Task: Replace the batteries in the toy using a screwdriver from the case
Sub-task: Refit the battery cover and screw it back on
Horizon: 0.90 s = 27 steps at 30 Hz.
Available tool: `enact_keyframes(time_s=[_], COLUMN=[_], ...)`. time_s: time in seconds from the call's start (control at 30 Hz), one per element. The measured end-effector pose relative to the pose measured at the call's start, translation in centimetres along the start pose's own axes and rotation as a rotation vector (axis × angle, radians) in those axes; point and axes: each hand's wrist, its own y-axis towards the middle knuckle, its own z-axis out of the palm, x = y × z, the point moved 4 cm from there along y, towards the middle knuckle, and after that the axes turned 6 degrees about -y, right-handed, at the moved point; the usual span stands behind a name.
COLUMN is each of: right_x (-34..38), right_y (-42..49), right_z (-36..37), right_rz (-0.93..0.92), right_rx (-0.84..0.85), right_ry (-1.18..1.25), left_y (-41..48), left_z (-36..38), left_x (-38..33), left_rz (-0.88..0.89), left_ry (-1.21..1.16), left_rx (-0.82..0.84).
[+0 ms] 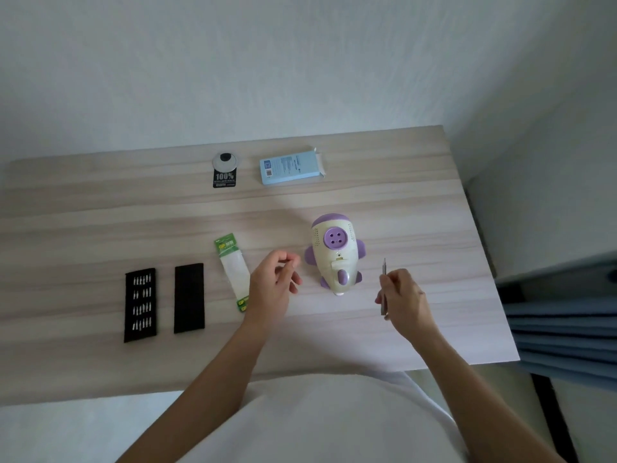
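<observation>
Altogether one toy (335,255) sits on the pale wood-grain table (434,212), and everything else is placed around it. It is a rounded rocket of smooth cream plastic with purple fins, a purple nose and a purple disc pierced by four holes, lying flat with its nose pointing away from the person.

Just right of the toy, the right hand (405,297) grips one slim grey metal screwdriver (384,285), fingers curled round the shaft and the tip pointing up and away. Just left of the toy, the left hand (273,282) hovers apart from it, its thumb and forefinger pressed together and the other fingers loosely curled. I cannot tell whether anything is pinched between them.

Further left of the toy lies one long, flat battery pack (232,270), white card with green ends, partly under the left hand. Well to the left of the toy lie the two black rectangular halves of the case: a plain matte one (189,298), and beyond it one holding four rows of small silvery bits (140,305).

Beyond the toy, near the wall, lies one pale blue cardboard box (290,167) with an open end flap. Left of that box is one round silvery grommet (225,161) with a black label (224,180).
</observation>
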Motion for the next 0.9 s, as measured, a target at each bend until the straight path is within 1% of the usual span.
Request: enact_keyframes(time_s=[0.2,0.33,0.53,0.9], right_x=[1.1,1.3,1.0,0.9], right_y=[-0.4,-0.2,0.1,1.4], right_z=[-0.3,-0.5,-0.3,-0.4], right_rz=[-0.026,-0.049,-0.069,-0.11], right_rx=[0.045,0.06,0.098,0.135], right_ry=[0.09,0.114,0.124,0.114], left_y=[-0.2,-0.1,0.0,0.4], left_z=[1.0,1.5,1.9,3.4], left_x=[-1.5,-1.9,-1.9,-1.9], left_rz=[0.049,0.082,0.07,0.03], left_ry=[-0.017,0.026,0.054,0.072], left_rx=[0.051,0.068,0.034,0.049])
